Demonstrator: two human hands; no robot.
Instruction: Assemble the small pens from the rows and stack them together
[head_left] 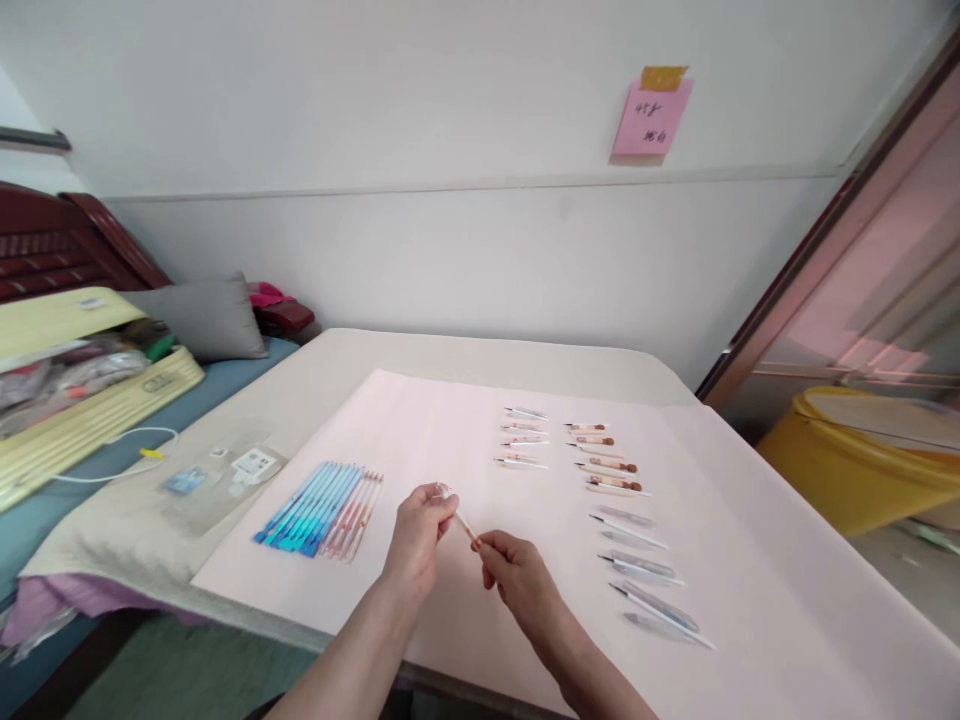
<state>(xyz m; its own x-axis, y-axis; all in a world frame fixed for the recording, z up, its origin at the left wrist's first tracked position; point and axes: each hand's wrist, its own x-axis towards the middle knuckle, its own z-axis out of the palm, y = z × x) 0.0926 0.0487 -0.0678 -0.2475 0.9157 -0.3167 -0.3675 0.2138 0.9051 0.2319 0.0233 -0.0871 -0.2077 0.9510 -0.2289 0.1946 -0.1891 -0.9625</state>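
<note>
Pale pink sheeting [457, 420] covers most of a table [480, 355] set against a white wall [390, 255], where a pink note [652, 118] hangs, its handwriting hard to read. At the left edge, a pale yellow storage box [161, 383] is cut off by the frame; a yellow tub [847, 465] is likewise cropped at the right.

Near the table's front edge, a slim pen-like stick [465, 525] slants between two bare hands. Fingers hide both its ends, so its tip cannot be made out. The left hand [420, 525] pinches the upper end between thumb and curled fingers; the right hand [517, 570] grips the lower end with thumb and forefinger, knuckles bent. Both forearms reach in from the bottom edge, angled toward each other.

Left of the hands lie blue pens [311, 505] beside pinkish pens [352, 515]; to the right, brown-topped pen barrels [611, 465] and small, blurry white refills [664, 610].
</note>
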